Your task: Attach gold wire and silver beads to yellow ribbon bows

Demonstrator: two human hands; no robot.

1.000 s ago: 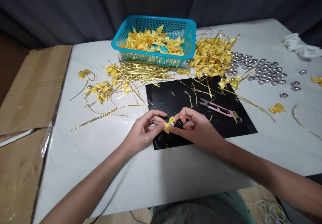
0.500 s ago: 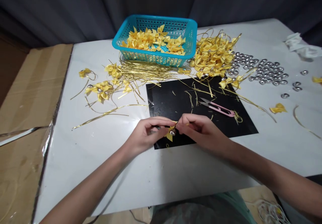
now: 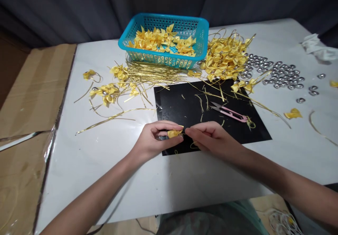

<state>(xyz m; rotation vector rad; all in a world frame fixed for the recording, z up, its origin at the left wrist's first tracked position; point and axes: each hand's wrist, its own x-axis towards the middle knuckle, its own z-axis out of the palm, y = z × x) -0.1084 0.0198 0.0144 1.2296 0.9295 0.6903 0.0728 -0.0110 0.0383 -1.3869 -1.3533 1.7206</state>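
Note:
Between the thumb and fingers of my left hand (image 3: 155, 138) is a yellow ribbon flower (image 3: 174, 133), held above the near edge of the black mat (image 3: 171, 105). My right hand (image 3: 211, 134) is closed in a pinch just to the right of it. A thin gold cord (image 3: 194, 145) runs from the flower to the right fingertips, and a loop of it hangs below them. Pink-handled thread snips (image 3: 229, 113) lie on the mat beyond my right hand, among scattered cord scraps.
A blue basket (image 3: 163, 56) of yellow ribbon flowers stands at the back, with a bundle of gold cords (image 3: 155, 74) before it. To its right lie a heap of corded flowers (image 3: 224, 59) and many silver beads (image 3: 285, 76). More finished-looking flowers (image 3: 105, 92) lie left.
The flower has turned in my left fingers, so its silver bead no longer faces up. My right hand has drawn slightly away, and a cord loop now shows beneath it.

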